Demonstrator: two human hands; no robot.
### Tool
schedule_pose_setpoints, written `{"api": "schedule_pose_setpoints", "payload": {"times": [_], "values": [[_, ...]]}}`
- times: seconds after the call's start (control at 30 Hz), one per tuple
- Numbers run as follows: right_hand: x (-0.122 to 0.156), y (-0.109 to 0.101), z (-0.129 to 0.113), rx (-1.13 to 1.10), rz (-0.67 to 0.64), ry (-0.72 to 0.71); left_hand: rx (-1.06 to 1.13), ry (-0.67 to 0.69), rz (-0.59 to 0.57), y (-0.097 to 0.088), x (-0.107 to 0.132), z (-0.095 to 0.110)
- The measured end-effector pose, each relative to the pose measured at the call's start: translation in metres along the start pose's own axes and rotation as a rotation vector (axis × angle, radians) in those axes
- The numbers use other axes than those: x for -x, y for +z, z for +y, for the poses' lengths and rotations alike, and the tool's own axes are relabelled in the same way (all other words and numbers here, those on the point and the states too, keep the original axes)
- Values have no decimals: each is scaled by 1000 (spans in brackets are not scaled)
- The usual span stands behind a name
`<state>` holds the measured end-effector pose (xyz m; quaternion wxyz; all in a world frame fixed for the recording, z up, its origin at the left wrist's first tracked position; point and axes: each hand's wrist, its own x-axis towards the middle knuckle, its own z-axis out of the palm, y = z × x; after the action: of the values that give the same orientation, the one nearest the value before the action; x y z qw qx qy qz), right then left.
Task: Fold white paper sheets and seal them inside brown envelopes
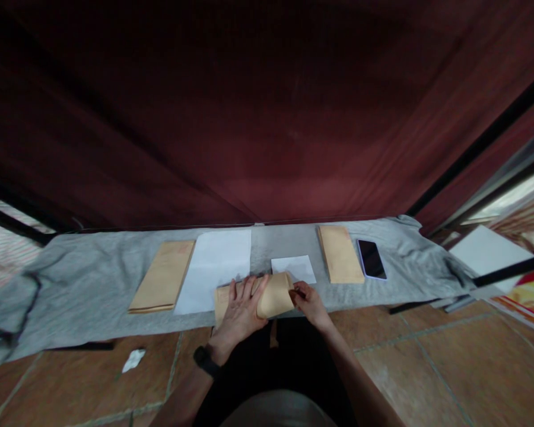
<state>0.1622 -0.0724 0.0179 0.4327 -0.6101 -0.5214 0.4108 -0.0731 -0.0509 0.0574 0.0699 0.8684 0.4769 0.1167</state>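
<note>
A brown envelope (273, 295) lies at the near edge of the bench (89, 270), in the middle, with its right part curled up from the grey cloth (409, 255). The left hand (242, 309) presses flat on its left part with the fingers spread. The right hand (309, 301) pinches its right end between the fingertips.

To fold it well, I think the left hand should keep the paper flat and not slide, while the right hand brings the end over evenly, so the crease comes straight.

Just behind lie a white sheet (216, 267) and a small white paper (293, 268). Further out are a brown stack (164, 276) on the left, and another brown stack (339, 254) with a dark phone (371, 259) on the right.

What is inside the envelope is hidden, and I cannot tell if the right hand holds something small too. The picture is dim.
</note>
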Motion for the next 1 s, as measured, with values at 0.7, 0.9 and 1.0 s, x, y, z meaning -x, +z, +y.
{"api": "schedule_pose_setpoints", "payload": {"times": [0.7, 0.9, 1.0], "values": [[6, -17, -2, -722, -444, 359, -158, 397, -93, -31, -36, 18], [2, -8, 4, -697, -405, 331, -125, 415, -107, -28, -40, 12], [-1, -3, 7, -662, -399, 314, -104, 416, -123, -24, -41, 8]]}}
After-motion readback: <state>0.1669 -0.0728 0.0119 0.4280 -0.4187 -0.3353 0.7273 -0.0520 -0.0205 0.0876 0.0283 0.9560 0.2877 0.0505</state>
